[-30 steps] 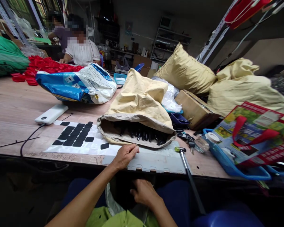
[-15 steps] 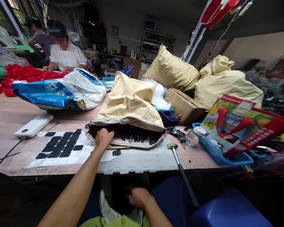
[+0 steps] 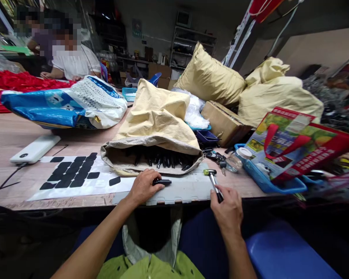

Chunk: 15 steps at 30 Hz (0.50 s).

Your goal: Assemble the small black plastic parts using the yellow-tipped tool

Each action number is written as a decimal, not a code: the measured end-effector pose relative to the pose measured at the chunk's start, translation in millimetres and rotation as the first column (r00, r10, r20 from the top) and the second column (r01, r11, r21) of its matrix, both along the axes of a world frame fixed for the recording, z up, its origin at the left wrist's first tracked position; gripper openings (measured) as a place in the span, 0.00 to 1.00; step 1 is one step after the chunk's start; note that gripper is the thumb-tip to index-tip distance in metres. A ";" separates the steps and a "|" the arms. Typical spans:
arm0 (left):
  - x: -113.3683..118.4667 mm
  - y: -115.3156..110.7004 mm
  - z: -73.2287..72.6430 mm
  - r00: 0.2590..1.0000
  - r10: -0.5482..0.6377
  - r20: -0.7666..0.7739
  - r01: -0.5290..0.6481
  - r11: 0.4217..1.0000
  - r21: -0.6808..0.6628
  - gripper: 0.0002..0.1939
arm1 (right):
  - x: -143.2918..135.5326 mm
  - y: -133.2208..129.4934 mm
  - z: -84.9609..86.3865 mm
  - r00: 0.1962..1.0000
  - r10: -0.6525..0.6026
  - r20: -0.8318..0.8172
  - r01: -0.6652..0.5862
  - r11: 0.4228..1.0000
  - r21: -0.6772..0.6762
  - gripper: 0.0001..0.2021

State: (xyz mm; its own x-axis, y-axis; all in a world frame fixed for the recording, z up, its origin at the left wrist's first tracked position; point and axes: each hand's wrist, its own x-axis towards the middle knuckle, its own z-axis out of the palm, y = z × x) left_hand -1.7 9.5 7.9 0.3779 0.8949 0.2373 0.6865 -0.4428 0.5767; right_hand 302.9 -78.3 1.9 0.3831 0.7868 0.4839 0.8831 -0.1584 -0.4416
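Note:
My left hand (image 3: 145, 186) is closed on a short black pen-shaped piece (image 3: 163, 182), which lies level just over the grey board (image 3: 180, 192) at the table's front edge. Behind it, a cream cloth sack (image 3: 163, 116) lies with its mouth toward me, and many similar black pieces (image 3: 164, 159) show inside. My right hand (image 3: 228, 205) has its fingers closed around the dark handle of a small hammer (image 3: 213, 179), whose head with a yellow-green face points away from me. Left of the sack, black rounded patches (image 3: 72, 170) lie on a white sheet (image 3: 99, 186).
A white power bank (image 3: 35, 149) and a blue-white bag (image 3: 61, 104) are on the left. Keys (image 3: 221, 162), a clear jar (image 3: 235, 162) and a blue basket (image 3: 264, 182) with a printed bag stand on the right. Two people (image 3: 75, 64) sit at the far left.
My left hand has come out of the sack's mouth with a black piece. My right hand has risen from below the table edge and taken hold of the hammer handle.

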 end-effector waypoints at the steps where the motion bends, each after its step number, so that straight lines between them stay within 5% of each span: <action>1: 0.3 2.2 -2.0 1.000 -0.007 0.002 0.007 1.000 -0.009 0.09 | 12.1 2.2 -2.3 0.997 -0.073 0.006 0.074 0.993 -0.090 0.20; 4: -1.5 6.8 -6.3 0.999 -0.020 0.027 0.021 0.999 -0.026 0.10 | 32.4 5.9 -10.5 0.991 -0.113 -0.066 0.095 0.967 -0.235 0.27; 8: -3.0 6.5 -6.2 0.999 -0.018 0.032 0.018 1.000 -0.023 0.10 | 24.5 3.4 -7.2 0.955 -0.036 -0.296 0.017 0.998 -0.067 0.26; 12: -1.6 3.4 -2.1 0.999 -0.028 0.028 0.029 0.999 -0.028 0.09 | -12.4 -13.6 12.5 0.709 0.113 -0.696 -0.052 0.993 0.108 0.24; 15: -1.1 2.1 -1.0 0.999 -0.036 0.002 0.036 0.999 -0.031 0.08 | -46.9 -28.5 22.1 0.604 0.265 -0.752 -0.237 0.960 0.148 0.23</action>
